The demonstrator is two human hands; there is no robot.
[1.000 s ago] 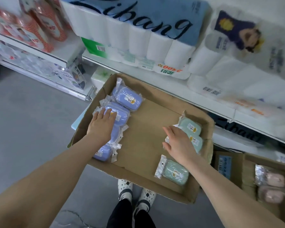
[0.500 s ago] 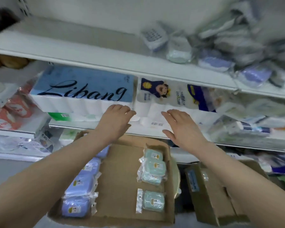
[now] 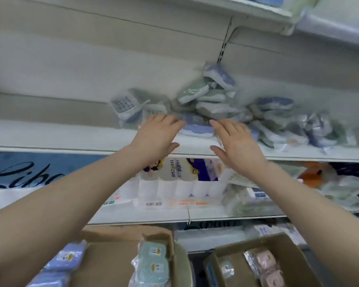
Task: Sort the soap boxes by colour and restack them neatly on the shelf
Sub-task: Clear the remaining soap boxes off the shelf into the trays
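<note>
Left hand (image 3: 157,133) and right hand (image 3: 236,139), both mine, are raised side by side at the front edge of the white shelf (image 3: 71,135), palms turned away from me, fingers straight and loosely spread, thumbs pointing in toward each other, neither one holding anything. Between the two sets of fingertips lies a blue soap box (image 3: 197,126) in clear wrap, flat on the shelf near its front; the blur keeps me from telling whether either hand touches it. Behind it rises an untidy heap of soap boxes (image 3: 216,100), blue and green mixed and tilted against the back panel, with a green soap box (image 3: 192,92) near the top. A second loose pile (image 3: 288,121) spreads along the shelf to the right. On the tier below, just under my wrists, sits a pack of toilet rolls (image 3: 180,179). Lower down, an open cardboard box (image 3: 112,255) holds blue soap boxes (image 3: 68,255) along its left side and green soap boxes (image 3: 153,257) along its right, well apart from each other. Beside it to the right, a second carton (image 3: 288,241) holds pink soap boxes (image 3: 265,264).
</note>
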